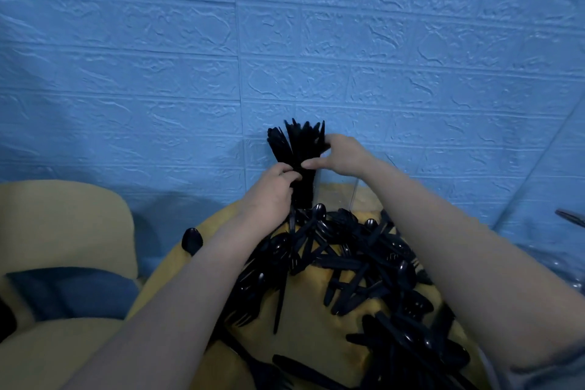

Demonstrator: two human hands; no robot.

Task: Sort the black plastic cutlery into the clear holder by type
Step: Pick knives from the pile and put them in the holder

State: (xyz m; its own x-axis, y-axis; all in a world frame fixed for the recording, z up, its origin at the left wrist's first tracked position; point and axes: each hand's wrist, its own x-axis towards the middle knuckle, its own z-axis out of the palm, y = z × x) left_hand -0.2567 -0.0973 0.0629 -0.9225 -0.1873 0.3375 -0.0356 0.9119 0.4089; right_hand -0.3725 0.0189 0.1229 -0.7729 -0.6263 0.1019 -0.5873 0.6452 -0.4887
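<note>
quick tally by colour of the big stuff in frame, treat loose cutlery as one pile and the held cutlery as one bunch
Black: 2, the loose cutlery pile and the upright bunch gripped by left hand and right hand
Yellow: 2, table and chair
Clear: 1, holder
Blue: 1, wall
Total: 6

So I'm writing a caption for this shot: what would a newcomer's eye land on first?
Probably the upright bundle of black cutlery at centre, against the blue brick-pattern wall, with the left hand gripping it low and the right hand touching its upper side. Next, the loose heap of black cutlery spread over the yellow surface below.
</note>
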